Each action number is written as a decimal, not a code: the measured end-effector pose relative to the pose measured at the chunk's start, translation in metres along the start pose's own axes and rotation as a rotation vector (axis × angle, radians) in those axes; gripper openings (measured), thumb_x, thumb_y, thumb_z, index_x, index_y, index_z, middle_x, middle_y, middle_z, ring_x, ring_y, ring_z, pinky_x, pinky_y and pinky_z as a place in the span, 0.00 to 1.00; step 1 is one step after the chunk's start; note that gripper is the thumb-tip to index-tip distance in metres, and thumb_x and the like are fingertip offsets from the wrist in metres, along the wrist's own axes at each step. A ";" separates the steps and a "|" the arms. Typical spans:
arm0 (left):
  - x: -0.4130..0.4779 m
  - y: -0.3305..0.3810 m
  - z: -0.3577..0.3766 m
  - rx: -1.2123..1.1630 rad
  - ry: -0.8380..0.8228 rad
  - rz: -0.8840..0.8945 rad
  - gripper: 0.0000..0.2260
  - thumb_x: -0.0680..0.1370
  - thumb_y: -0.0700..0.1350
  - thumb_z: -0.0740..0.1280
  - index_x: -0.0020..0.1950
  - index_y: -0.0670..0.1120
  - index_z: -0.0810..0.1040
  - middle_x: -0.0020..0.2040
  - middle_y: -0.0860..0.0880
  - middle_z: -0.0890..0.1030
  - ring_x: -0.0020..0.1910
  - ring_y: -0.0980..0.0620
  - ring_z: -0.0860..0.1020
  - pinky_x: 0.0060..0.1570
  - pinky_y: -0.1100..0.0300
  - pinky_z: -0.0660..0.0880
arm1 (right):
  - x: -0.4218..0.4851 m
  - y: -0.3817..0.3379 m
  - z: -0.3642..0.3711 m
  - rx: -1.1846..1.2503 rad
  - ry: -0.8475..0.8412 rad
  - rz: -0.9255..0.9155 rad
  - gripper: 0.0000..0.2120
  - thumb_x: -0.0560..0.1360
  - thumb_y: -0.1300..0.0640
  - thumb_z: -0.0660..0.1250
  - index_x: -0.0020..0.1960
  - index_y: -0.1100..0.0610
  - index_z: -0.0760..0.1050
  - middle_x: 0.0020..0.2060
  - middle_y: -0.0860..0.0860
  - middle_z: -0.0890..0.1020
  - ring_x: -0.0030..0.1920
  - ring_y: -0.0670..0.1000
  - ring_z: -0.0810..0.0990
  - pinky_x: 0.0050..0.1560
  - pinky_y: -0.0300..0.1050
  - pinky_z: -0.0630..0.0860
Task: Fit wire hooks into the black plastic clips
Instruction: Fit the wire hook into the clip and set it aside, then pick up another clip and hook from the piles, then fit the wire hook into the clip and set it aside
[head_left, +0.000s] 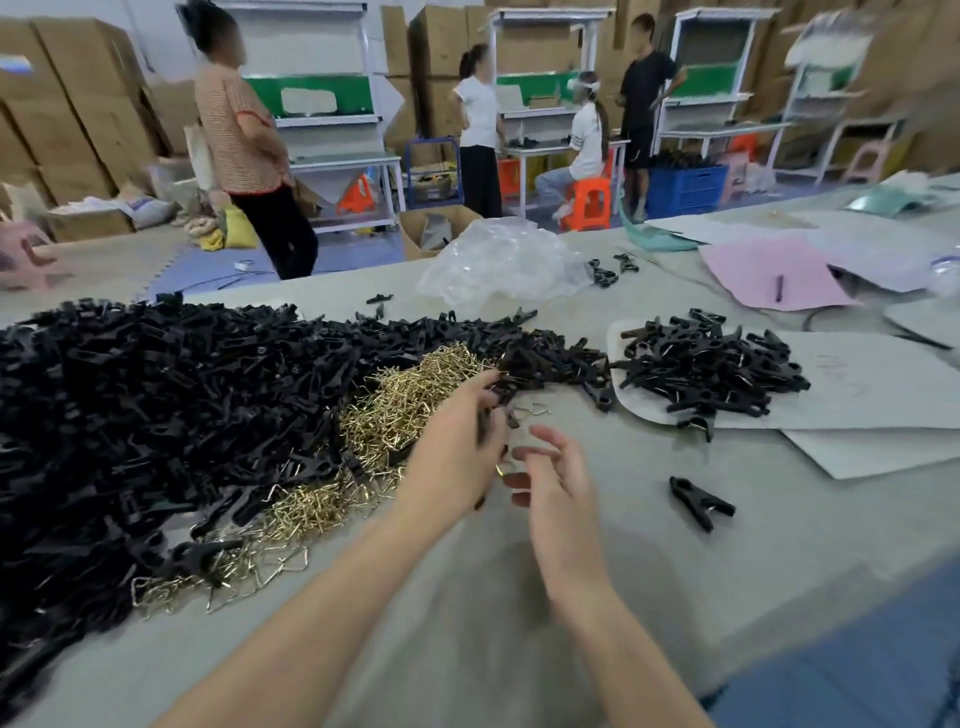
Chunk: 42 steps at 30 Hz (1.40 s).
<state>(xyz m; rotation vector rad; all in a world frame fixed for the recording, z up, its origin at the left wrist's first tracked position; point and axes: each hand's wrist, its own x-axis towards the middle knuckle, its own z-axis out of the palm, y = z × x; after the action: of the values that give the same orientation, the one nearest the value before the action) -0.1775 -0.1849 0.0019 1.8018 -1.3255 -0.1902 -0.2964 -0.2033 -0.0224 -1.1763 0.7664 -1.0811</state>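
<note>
Left hand grips a few black clips over the wire hook pile. Right hand is just beside it, fingers loosely spread. Big clip heap sits on the worktop.

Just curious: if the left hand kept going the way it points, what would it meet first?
Likely the loose silver wire hook beyond the left hand; behind it, the heap of black plastic clips. Depth is unclear.
</note>
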 end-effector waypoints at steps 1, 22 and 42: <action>-0.017 -0.020 -0.017 0.109 0.073 0.017 0.19 0.82 0.47 0.61 0.74 0.51 0.67 0.59 0.56 0.78 0.57 0.60 0.75 0.60 0.62 0.72 | -0.002 0.004 0.013 -0.018 -0.038 -0.015 0.13 0.82 0.61 0.59 0.57 0.44 0.76 0.48 0.47 0.83 0.40 0.43 0.81 0.41 0.35 0.76; -0.086 -0.150 -0.148 0.704 0.148 -0.181 0.17 0.79 0.56 0.65 0.64 0.49 0.79 0.53 0.52 0.81 0.52 0.48 0.78 0.50 0.52 0.77 | -0.004 0.063 0.186 -1.048 -0.446 -0.592 0.15 0.83 0.57 0.59 0.67 0.50 0.75 0.61 0.47 0.78 0.63 0.50 0.73 0.71 0.48 0.64; -0.090 -0.146 -0.150 0.248 0.357 -0.214 0.12 0.82 0.56 0.58 0.64 0.58 0.74 0.56 0.63 0.76 0.53 0.58 0.77 0.55 0.51 0.76 | 0.009 0.067 0.179 -0.731 -0.520 -0.411 0.03 0.80 0.49 0.64 0.52 0.45 0.73 0.47 0.36 0.78 0.55 0.42 0.73 0.57 0.39 0.70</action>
<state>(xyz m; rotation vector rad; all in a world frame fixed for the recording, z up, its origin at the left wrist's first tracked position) -0.0271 -0.0196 -0.0408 2.0702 -0.9347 0.1833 -0.1140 -0.1501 -0.0422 -2.2064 0.5175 -0.7579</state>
